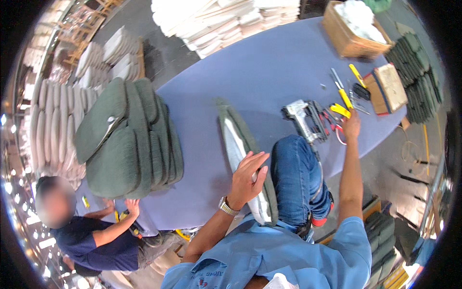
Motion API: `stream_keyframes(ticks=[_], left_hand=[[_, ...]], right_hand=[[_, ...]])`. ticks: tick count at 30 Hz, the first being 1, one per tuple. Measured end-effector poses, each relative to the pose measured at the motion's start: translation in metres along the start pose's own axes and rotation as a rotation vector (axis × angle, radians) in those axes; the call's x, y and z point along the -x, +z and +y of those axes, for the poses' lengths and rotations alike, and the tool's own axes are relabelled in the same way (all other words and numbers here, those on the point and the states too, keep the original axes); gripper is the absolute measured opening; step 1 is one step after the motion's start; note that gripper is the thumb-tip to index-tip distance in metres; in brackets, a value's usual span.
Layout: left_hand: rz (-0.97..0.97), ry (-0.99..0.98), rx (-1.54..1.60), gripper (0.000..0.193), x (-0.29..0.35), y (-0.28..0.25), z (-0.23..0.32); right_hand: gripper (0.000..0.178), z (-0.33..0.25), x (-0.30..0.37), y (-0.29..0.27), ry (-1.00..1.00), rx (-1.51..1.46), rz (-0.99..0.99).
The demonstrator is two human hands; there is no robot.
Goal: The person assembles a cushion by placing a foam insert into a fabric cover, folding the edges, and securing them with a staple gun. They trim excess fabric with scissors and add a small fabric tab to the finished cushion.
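A dark green upholstered cushion [236, 126] stands on its edge against my raised knee, its pale underside facing left. My left hand [248, 179], with a metal watch at the wrist, lies against that underside; its fingers are stretched and the thumb is apart. Farther right, my right hand [352, 127] is closed at a short yellow tool [340, 111], whose exact kind is unclear. Just beyond that hand lies a yellow-handled screwdriver [345, 98]. A staple gun [300, 118] rests on the table beside pliers with red handles [332, 120].
The blue-grey covered table [202, 96] carries a stack of green cushions [130, 139] at left. Two cardboard boxes [353, 41] [386, 89] sit at right. Near the left table edge, a co-worker [106, 241] handles a tool. More cushions [414, 77] are piled beyond the right end.
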State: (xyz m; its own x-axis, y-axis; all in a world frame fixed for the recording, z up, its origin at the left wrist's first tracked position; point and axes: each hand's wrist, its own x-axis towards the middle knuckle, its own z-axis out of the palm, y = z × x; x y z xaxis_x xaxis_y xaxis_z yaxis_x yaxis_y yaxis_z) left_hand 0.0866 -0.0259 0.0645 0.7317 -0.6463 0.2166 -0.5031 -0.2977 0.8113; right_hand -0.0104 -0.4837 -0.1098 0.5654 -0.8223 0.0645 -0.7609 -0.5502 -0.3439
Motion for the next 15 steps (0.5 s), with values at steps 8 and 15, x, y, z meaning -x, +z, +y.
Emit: stream_keyframes(ticks=[8, 15], left_hand=[[0.261, 0.051, -0.225, 0.033, -0.077, -0.017, -0.030], [0.358, -0.124, -0.402, 0.041, -0.101, -0.029, -0.054]], right_hand=[[0.045, 0.010, -0.034, 0.004, -0.078, 0.432, -0.142], [0.043, 0.019, -0.045, 0.019, -0.177, 0.298, -0.260]])
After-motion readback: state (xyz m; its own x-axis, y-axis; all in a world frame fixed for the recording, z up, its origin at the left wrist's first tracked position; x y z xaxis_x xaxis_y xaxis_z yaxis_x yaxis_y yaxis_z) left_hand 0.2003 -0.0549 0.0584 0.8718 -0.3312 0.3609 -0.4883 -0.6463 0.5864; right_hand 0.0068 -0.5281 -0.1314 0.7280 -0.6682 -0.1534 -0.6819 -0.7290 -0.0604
